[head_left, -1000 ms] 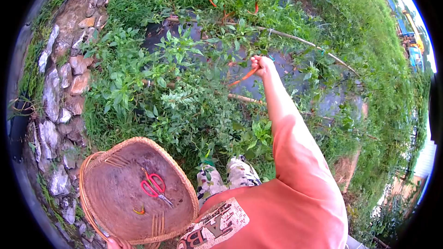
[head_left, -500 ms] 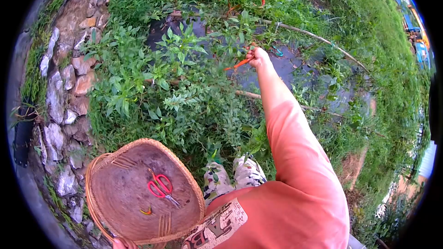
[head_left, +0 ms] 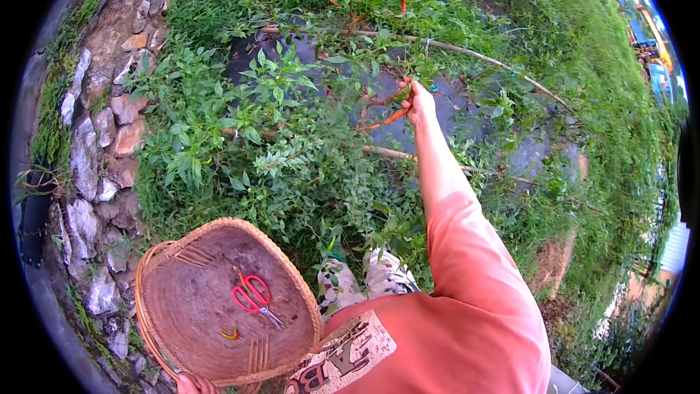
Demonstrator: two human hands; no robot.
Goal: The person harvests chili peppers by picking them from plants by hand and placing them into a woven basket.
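My right hand (head_left: 420,104) is stretched out over the plants, its fingers closed on red chili peppers (head_left: 386,122) that hang out to the left. Green leaves surround the fingertips. At the bottom edge, my left hand (head_left: 195,384) grips the rim of a woven basket (head_left: 318,306); only part of that hand shows. Inside the basket lie red-handled scissors (head_left: 253,295) and one small red-and-green chili pepper (head_left: 230,333). More red chili peppers (head_left: 403,4) hang on the plants farther off.
A long wooden pole (head_left: 467,52) crosses the plants, and a second pole (head_left: 394,153) lies nearer. Dark ground sheeting (head_left: 452,113) shows between the leaves. A stone edging (head_left: 86,153) runs along the left, with tall grass (head_left: 583,44) on the right.
My right hand has moved slightly down and right, and another chili pepper now shows at its fingers. The basket has stayed nearly in place.
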